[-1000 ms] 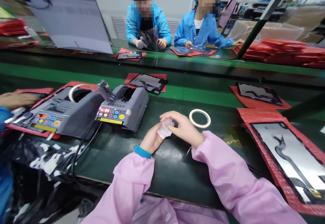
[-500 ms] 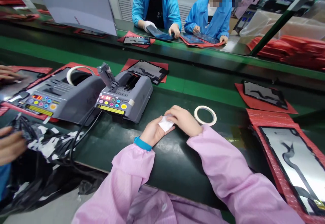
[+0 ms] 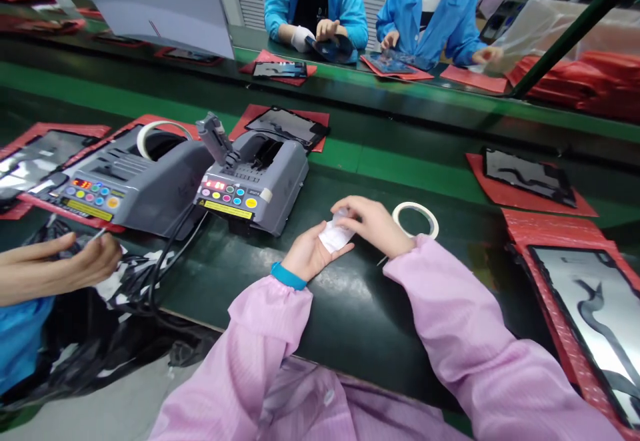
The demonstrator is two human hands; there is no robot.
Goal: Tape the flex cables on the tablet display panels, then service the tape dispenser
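Observation:
My left hand [image 3: 309, 251], with a blue band at the wrist, cups a small crumpled white piece [image 3: 334, 235] that looks like paper or cloth. Above it, the bent fingers of my right hand [image 3: 369, 222] pinch a small translucent, pale bit [image 3: 342, 214], whose kind I cannot make out. Both hands are close together over the dark green bench. Just beyond my right wrist lies a roll of cream tape [image 3: 434, 220], partly covered by the sleeve.
Two grey tape dispensers [image 3: 255, 184] stand at left, with cables in front. A co-worker's hand [image 3: 75, 261] is at the left edge. Black-framed panels [image 3: 590, 308] lie on red sheets at right. Two people in blue sit across the bench.
My right fingers have lifted slightly, showing more of the white piece and a translucent bit. The co-worker's hand at left has come further into view. The view has shifted a little.

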